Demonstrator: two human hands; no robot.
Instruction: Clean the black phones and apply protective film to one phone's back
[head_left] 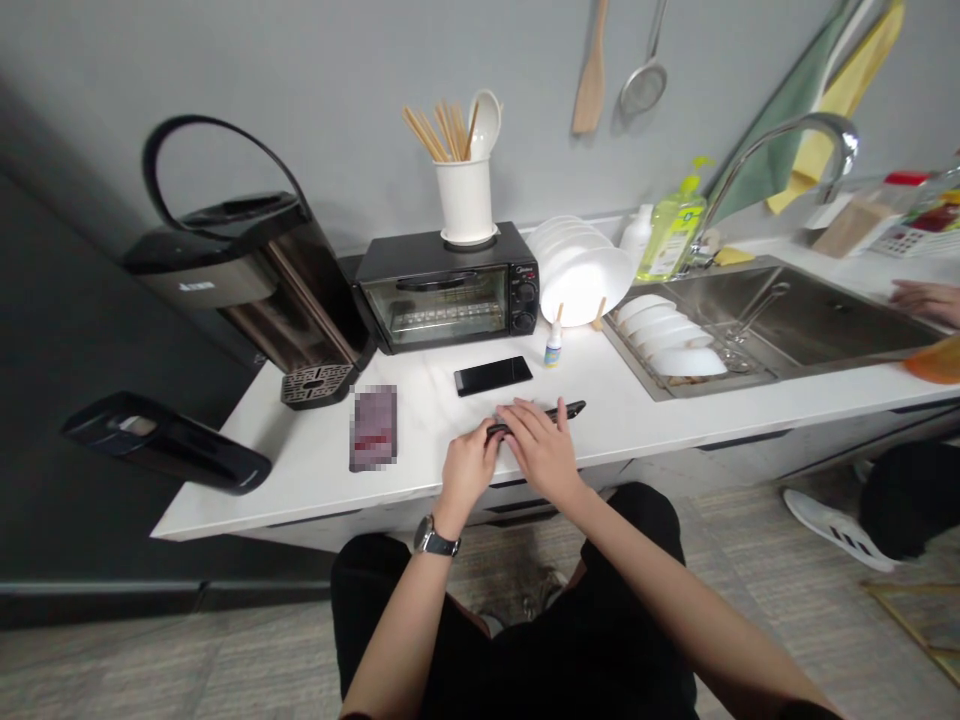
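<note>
Evidently, in the head view, held a thin black object [574, 410] in both hands, near the front edge of the white counter [424, 420]. Curled the left hand [469, 465] around its left end, gripping with bent fingers. Laid the right hand [541, 450] across its middle, with fingers stretched towards the left hand and thumb raised, leaving the right end bare. Could not tell from above whether to call the right hand closed or merely resting, nor make out any contact between object and counter. Wore a watch [435, 538] on the left wrist. Saw a black phone [493, 376] lying flat just beyond the hands, a small white bottle [553, 345] upright to its right, and a pixelated purple item [375, 425] to the left. Found farther back a toaster oven [450, 300] bearing a white cup [463, 195] of chopsticks [450, 130], with white plates [577, 280] just beside it. Noticed at right white bowls [671, 340] in the steel sink [810, 315], and another person's hand [926, 298] near it.
</note>
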